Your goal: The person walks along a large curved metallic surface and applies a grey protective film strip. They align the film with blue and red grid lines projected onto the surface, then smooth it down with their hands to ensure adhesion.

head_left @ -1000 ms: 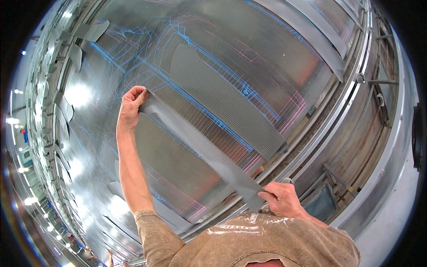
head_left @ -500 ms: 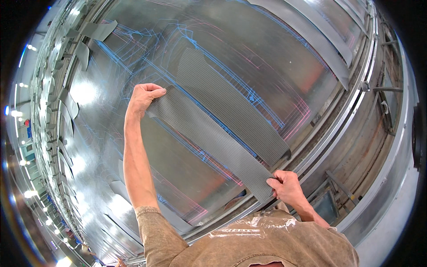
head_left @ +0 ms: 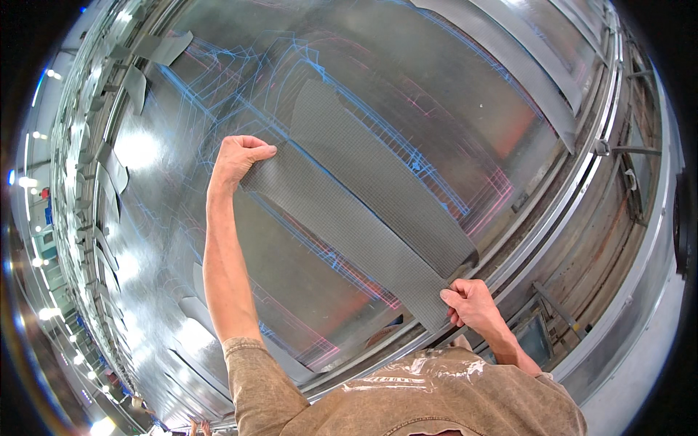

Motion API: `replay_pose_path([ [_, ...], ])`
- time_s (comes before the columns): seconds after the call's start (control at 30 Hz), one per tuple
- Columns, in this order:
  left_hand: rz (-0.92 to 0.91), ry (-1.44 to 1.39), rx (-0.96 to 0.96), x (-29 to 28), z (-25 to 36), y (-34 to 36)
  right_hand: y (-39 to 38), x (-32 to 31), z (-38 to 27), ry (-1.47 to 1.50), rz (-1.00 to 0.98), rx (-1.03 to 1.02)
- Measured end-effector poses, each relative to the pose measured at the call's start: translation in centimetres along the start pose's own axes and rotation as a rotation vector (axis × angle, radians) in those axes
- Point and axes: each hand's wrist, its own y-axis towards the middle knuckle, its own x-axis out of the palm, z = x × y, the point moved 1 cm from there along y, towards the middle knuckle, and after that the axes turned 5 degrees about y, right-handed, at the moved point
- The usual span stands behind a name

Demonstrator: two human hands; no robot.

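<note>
A long grey strip of finely ribbed sheet (head_left: 338, 225) stretches slantwise in front of me. My left hand (head_left: 240, 161) pinches its far left end between thumb and fingers. The near right corner is gripped by my right hand (head_left: 471, 301), close to the table's edge. Right alongside lies a second, wider ribbed grey sheet (head_left: 378, 167) with a rounded far end, touched by neither hand. Blue lines show in a thin band between the two pieces. Whether the held strip rests flat on the surface or hovers slightly is hard to tell.
The shiny metal table (head_left: 451, 80) carries blue and pink drawn lines. Long grey strips (head_left: 523, 65) lie at the upper right; curled grey pieces (head_left: 163, 49) sit along the far left edge. A metal rail (head_left: 560, 196) borders the near right side.
The held strip has shifted slightly toward the second sheet, and the gap between them has narrowed. Both hands have moved a little to the right, keeping their grip.
</note>
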Motion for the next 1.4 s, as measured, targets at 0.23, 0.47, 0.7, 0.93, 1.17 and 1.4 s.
replay_pose_path([
  [0.23, 0.011, -0.026, -0.007, 0.1, 0.3, -0.2, 0.0, 0.4, -0.2, -0.068, 0.010, 0.001],
  [0.47, 0.016, 0.009, -0.010, 0.0, 0.5, -0.5, 0.1, 0.6, -0.2, -0.109, 0.034, -0.019],
  [0.7, 0.035, 0.004, 0.022, 0.4, 0.6, -0.6, -0.1, 0.9, -0.8, -0.121, 0.090, -0.044],
  [0.93, 0.038, 0.019, 0.030, 0.5, 0.5, -0.5, 1.3, 0.8, 1.3, -0.282, 0.190, -0.176],
  [1.17, 0.052, 0.011, 0.037, 0.6, 0.5, -0.5, 1.1, 1.2, 0.9, -0.419, 0.243, -0.226],
  [1.4, 0.026, 0.011, -0.002, 0.2, 0.1, -0.3, 1.1, 1.6, 1.1, -0.454, 0.279, -0.326],
])
